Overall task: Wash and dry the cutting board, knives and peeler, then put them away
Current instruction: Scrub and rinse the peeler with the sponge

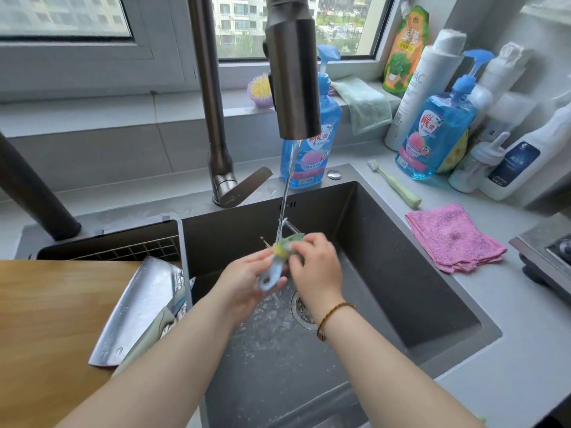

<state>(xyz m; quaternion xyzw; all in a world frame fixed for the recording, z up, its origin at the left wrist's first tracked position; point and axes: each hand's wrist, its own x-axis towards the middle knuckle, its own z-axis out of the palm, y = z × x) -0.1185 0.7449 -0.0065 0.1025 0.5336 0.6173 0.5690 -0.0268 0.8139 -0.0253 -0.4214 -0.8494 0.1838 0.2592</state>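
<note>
Over the dark sink [401, 273], my left hand [247, 279] grips the pale blue handle of the peeler [272, 274]; its metal head points up into the thin stream of water from the tap [293, 72]. My right hand [315, 267] holds a green cloth or sponge [295, 242] against the peeler's head. A wooden cutting board [46, 319] lies to the left of the sink. On it rests a wide cleaver [136, 313], with a second knife with a pale green handle [148, 341] beside it.
A dark drying rack [123, 248] sits behind the board. Blue dish soap bottles [312, 134], other bottles, a toothbrush [395, 183] and a pink cloth [454, 239] stand on the counter right of the sink. A stove corner [550, 251] is at far right.
</note>
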